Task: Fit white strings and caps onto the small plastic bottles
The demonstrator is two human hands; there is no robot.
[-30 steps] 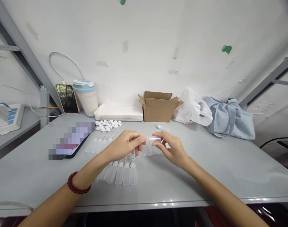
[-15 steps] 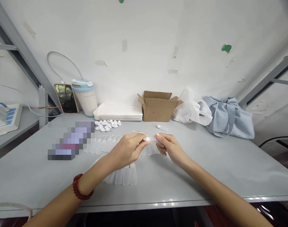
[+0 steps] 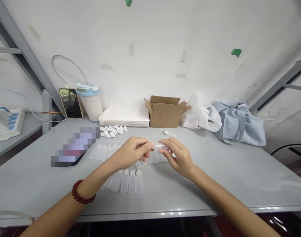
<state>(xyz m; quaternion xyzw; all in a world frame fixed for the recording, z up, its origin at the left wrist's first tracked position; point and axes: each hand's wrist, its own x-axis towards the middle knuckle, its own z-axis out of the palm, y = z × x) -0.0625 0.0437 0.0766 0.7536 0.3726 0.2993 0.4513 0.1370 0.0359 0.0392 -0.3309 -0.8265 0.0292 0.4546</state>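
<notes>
Between my hands, above the middle of the table, a small translucent plastic bottle [image 3: 160, 146] lies sideways. My left hand [image 3: 133, 152] is closed at its left end, with thumb and fingers pinching the cap end; the fingers mostly hide the white cap. My right hand [image 3: 180, 157] is closed on the bottle's body from the right. Below my left hand lies a row of similar bottles [image 3: 132, 183] with white caps and thin white cords. Another row of bottles [image 3: 103, 151] runs behind my hands, partly hidden by them. Loose white caps [image 3: 113, 131] are heaped farther back.
One separate bottle [image 3: 170, 134] lies beyond my right hand. Along the wall stand a phone [image 3: 70, 102], a blue-lidded cup [image 3: 91, 103], a white stack [image 3: 125, 118], an open cardboard box [image 3: 165, 115], a plastic bag [image 3: 201, 113] and a blue cloth bag [image 3: 239, 123]. A pixelated object [image 3: 76, 146] lies left.
My right hand has closed in around the bottle's body, and the two hands are nearer together. The white cap, visible before, is now mostly covered by my left fingers.
</notes>
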